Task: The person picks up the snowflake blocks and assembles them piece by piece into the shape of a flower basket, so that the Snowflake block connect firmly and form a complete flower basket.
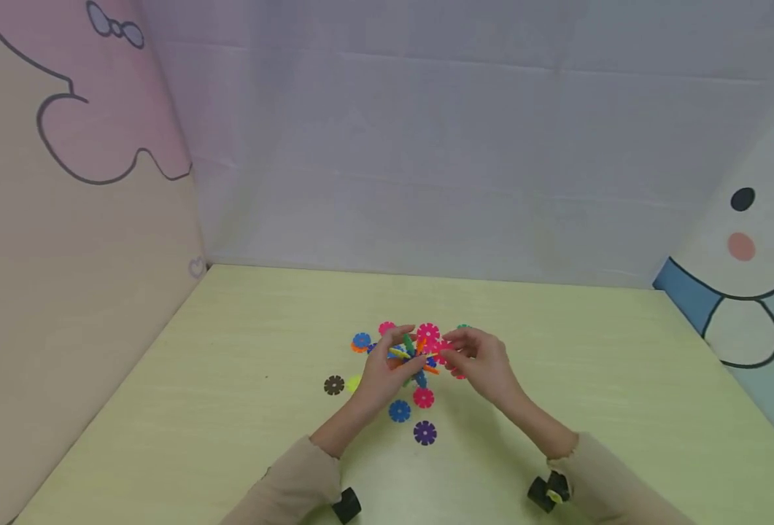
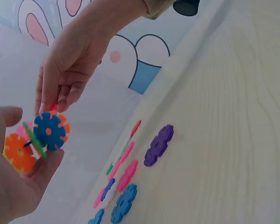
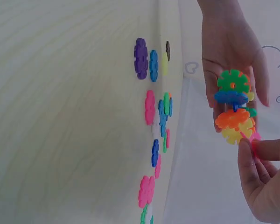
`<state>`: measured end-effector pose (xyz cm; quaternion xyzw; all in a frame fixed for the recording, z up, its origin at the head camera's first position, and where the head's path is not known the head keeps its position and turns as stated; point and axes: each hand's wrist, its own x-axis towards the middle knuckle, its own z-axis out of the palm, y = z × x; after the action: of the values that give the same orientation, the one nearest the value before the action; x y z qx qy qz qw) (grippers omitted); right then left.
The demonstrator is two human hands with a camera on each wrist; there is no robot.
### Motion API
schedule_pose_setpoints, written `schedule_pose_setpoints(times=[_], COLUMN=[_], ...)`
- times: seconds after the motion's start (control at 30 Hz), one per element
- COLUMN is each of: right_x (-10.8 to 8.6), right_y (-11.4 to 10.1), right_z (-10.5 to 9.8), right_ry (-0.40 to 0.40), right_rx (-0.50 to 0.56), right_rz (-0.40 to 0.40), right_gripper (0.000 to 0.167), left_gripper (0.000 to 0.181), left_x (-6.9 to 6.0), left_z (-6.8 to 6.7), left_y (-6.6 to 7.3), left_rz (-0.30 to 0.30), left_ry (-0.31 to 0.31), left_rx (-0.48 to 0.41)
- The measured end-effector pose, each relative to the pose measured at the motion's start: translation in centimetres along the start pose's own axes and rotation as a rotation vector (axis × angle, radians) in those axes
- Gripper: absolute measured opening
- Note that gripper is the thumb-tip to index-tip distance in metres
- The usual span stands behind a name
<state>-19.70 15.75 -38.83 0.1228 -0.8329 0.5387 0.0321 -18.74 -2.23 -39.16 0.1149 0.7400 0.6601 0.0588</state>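
Discs with notched rims, green, blue, orange and yellow among them, are slotted together into a cluster (image 3: 235, 114), held up off the pale table (image 1: 203, 408) near the middle of the head view. The left hand (image 1: 378, 375), reaching in from eight o'clock, curls its thumb and fingers round the cluster, parted about as wide as the piece itself. The right hand (image 1: 485, 364), reaching in from four o'clock, pinches a small pink piece (image 2: 52, 107) between thumb and fingertips, which are nearly together, right beside the cluster. Whether that piece is slotted into the cluster or merely close to it, I cannot tell.

Loose discs lie on the table around the hands. With the cluster as the clock's centre in the head view, a loose pink disc (image 1: 424, 397) sits at six o'clock and a purple disc (image 1: 425, 433) farther out in the same direction. A blue disc (image 1: 400, 411) is near seven. A brown disc (image 1: 334, 385) lies between eight and nine, with a yellow disc (image 1: 353, 383) just inside it, partly hidden by the left hand. Toward half past nine, a second blue disc (image 1: 362, 340) overlaps an orange disc (image 1: 358, 348).
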Motion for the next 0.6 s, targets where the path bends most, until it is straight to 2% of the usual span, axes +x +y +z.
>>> schedule_pose_setpoints(times=[0.13,0.27,0.43,0.6], right_x=[0.0,0.2,0.8,2.2], right_y=[0.3,0.8,1.2,3.0], right_z=[-0.3,-0.3,-1.2,-3.2], right_ry=[-0.025,-0.078,-0.163,-0.169], right_rx=[-0.038,-0.081,-0.074,-0.169], right_rz=[-0.05,-0.103,-0.096,-0.028], right_gripper=[0.015,0.013,0.019,0.019], left_gripper=[0.054,0.058,0.054,0.052], left_x=[-0.1,-0.1,0.0,0.2], left_z=[-0.6,-0.9,-1.2,-1.7], left_y=[-0.4,-0.6,-0.7,-0.9], left_rz=[0.067,0.154,0.175,0.179], left_ry=[-0.16,-0.234,-0.202,-0.127], left_rx=[0.062,0.14,0.195,0.17])
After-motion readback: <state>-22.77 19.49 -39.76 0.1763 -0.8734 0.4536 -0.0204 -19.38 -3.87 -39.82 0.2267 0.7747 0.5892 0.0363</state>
